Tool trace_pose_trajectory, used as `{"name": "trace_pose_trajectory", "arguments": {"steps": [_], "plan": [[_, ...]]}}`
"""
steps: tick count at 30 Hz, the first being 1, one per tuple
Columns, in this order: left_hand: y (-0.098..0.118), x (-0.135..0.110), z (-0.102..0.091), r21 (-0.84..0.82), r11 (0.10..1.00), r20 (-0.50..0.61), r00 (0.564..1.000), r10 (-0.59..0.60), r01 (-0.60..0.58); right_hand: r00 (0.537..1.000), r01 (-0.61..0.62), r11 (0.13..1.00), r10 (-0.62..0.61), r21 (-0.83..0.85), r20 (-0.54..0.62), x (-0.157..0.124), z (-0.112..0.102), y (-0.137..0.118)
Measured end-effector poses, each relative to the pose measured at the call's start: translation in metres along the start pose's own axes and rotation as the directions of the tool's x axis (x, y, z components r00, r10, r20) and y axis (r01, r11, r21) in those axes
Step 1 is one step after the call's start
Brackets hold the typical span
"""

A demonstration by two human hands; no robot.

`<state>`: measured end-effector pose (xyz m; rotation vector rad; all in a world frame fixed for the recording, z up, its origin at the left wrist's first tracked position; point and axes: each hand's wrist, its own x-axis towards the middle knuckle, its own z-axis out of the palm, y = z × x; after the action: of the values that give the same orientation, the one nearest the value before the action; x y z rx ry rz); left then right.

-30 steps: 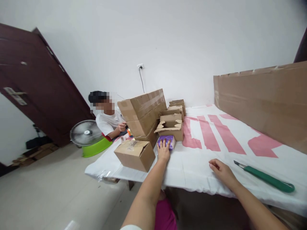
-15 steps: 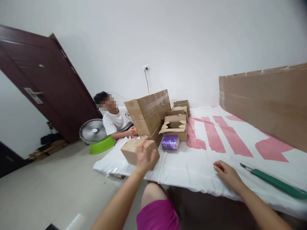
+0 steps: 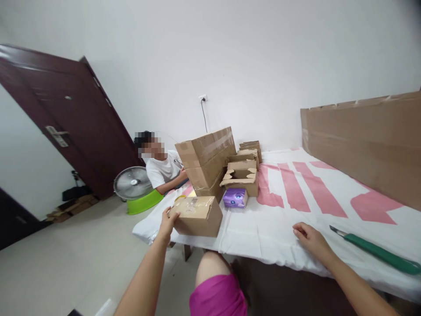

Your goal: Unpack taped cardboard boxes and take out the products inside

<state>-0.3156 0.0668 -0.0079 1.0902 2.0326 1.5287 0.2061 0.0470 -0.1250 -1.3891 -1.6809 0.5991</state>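
Note:
My left hand point(image 3: 167, 224) grips the left end of a closed cardboard box point(image 3: 199, 221), its thumb on the near side and its other fingers partly hidden. The box sits at the table's near edge, with tape and faint print on its top. Loosely curled, my right hand point(image 3: 308, 237) rests on the white and pink cloth point(image 3: 263, 232) with nothing visible in it. Just to its right lies a green-handled utility knife point(image 3: 378, 251), blade out and apart from the fingers. A purple tissue pack point(image 3: 234, 198) stands right of the box.
Behind the box are stacked taped cartons point(image 3: 208, 153) and a row of open cardboard boxes point(image 3: 241, 177). A large cardboard panel point(image 3: 362, 140) stands at right. Beyond the table's left side are a person in a white shirt point(image 3: 166, 169), a fan point(image 3: 131, 182) and a green basin point(image 3: 144, 202).
My left hand has moved from above the box to its left end. The box has turned, showing its long side towards me. My right hand and the knife stay put.

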Motion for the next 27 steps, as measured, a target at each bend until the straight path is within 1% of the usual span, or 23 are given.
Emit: {"name": "trace_pose_trajectory", "arguments": {"steps": [2, 5, 7, 9, 11, 13, 15, 16, 17, 18, 20, 22, 24, 26, 27], "plan": [[0.004, -0.008, -0.005, 0.024, 0.999, 0.070, 0.997, 0.022, -0.023, 1.000, 0.008, 1.000, -0.008, -0.002, -0.003, 0.000, 0.000, -0.001], [0.012, -0.027, -0.009, 0.057, 0.997, 0.182, 0.982, 0.050, -0.061, 1.000, 0.016, 1.000, -0.016, 0.018, -0.013, 0.001, 0.001, -0.001], [0.017, -0.043, -0.007, 0.070, 0.994, 0.254, 0.965, 0.059, -0.079, 1.000, 0.014, 0.999, -0.013, 0.032, -0.021, 0.001, 0.002, 0.000], [0.023, -0.059, 0.000, 0.103, 0.985, 0.341, 0.935, 0.094, -0.136, 0.999, 0.008, 0.999, -0.006, 0.039, -0.031, 0.001, 0.002, -0.001], [0.028, -0.076, 0.012, 0.145, 0.958, 0.437, 0.885, 0.161, -0.247, 0.999, -0.001, 0.998, 0.003, 0.056, -0.044, 0.001, 0.002, -0.001], [0.035, -0.095, 0.029, 0.168, 0.908, 0.514, 0.820, 0.252, -0.384, 0.998, -0.014, 0.996, 0.019, 0.087, -0.058, 0.001, 0.002, -0.001], [0.043, -0.116, 0.048, 0.169, 0.858, 0.552, 0.768, 0.325, -0.485, 0.996, -0.031, 0.990, 0.043, 0.139, -0.079, 0.002, 0.002, 0.000], [0.047, -0.128, 0.059, 0.169, 0.840, 0.560, 0.752, 0.348, -0.515, 0.994, -0.040, 0.984, 0.057, 0.171, -0.093, 0.002, 0.002, 0.000], [0.052, -0.140, 0.070, 0.169, 0.833, 0.561, 0.746, 0.358, -0.527, 0.992, -0.048, 0.978, 0.072, 0.204, -0.108, 0.002, 0.002, 0.001], [0.056, -0.151, 0.081, 0.160, 0.835, 0.548, 0.751, 0.369, -0.527, 0.988, -0.056, 0.970, 0.087, 0.236, -0.126, 0.002, 0.001, 0.002], [0.065, -0.173, 0.102, 0.128, 0.853, 0.511, 0.771, 0.380, -0.506, 0.981, -0.066, 0.955, 0.115, 0.290, -0.157, 0.002, 0.000, 0.003], [0.073, -0.189, 0.120, 0.085, 0.858, 0.497, 0.768, 0.404, -0.506, 0.974, -0.065, 0.941, 0.132, 0.332, -0.183, 0.003, -0.002, 0.004], [0.081, -0.197, 0.132, 0.031, 0.859, 0.512, 0.746, 0.426, -0.512, 0.966, -0.059, 0.928, 0.147, 0.368, -0.214, 0.003, -0.004, 0.006], [0.089, -0.194, 0.138, -0.068, 0.873, 0.545, 0.715, 0.438, -0.483, 0.953, -0.060, 0.917, 0.170, 0.395, -0.250, 0.004, -0.005, 0.007], [0.093, -0.189, 0.139, -0.134, 0.883, 0.566, 0.697, 0.440, -0.449, 0.946, -0.063, 0.912, 0.183, 0.404, -0.265, 0.005, -0.006, 0.007]]}}
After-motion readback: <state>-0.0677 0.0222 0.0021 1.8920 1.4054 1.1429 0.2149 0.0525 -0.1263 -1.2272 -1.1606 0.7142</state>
